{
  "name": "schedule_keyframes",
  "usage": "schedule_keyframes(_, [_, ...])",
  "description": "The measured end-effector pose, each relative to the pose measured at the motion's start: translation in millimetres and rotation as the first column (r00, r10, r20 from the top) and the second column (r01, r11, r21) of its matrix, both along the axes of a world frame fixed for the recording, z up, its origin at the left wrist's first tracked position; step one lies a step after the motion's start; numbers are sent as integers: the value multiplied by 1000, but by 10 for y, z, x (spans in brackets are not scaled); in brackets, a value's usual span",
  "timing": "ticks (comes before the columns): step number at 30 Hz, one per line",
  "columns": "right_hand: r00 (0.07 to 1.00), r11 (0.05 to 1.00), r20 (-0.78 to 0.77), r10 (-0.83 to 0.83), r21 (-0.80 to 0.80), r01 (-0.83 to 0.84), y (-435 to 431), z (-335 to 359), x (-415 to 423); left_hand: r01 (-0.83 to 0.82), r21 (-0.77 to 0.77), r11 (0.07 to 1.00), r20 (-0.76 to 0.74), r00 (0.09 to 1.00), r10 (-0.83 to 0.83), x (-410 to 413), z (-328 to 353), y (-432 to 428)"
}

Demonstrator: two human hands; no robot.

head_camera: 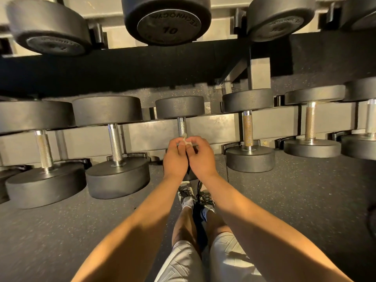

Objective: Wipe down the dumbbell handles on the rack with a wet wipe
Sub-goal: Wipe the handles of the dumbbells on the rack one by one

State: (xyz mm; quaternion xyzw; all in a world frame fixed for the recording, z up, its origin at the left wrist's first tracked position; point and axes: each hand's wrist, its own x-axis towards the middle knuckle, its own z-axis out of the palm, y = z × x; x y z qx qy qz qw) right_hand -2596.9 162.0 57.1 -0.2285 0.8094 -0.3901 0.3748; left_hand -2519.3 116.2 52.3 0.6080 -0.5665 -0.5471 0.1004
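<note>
Lower rack rail (213, 127): a row of black dumbbells is seen, knurled steel handles laid across it. At the centre dumbbell (180, 106), the left hand (176, 157) and right hand (201, 157) are held together, touching, at the near end of the handle (181, 126). A small pale wet wipe (185, 139) is pinched between the fingertips of both hands, right at the handle. The near head is mostly hidden by the hands. Upper tier: a dumbbell marked 10 (166, 21) is noted. Speckled floor (305, 190) and patterned shoes (186, 195) are seen below.
</note>
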Motion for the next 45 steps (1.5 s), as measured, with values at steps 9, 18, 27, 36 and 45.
schedule_keyframes(9, [991, 989, -1, -133, -61, 132, -451, -253, -171, 97, -137, 986, -16, 995, -100, 84, -160, -150])
schedule_keyframes(18, [987, 1000, -163, 7, 28, -2, -339, -404, -149, 83, -54, 995, 118, 990, -76, 159, -173, 26])
schedule_keyframes(27, [977, 994, -185, -105, -21, 103, -360, -269, -177, 115, -31, 993, 110, 988, -111, 165, -150, 5])
schedule_keyframes(36, [987, 998, -158, 36, -49, -45, -537, -270, -75, 69, 38, 997, 99, 992, -72, 172, -197, -14])
schedule_keyframes(45, [991, 998, -131, 22, -58, -30, -445, -278, -31, 66, 19, 998, 111, 992, -68, 147, -216, -4])
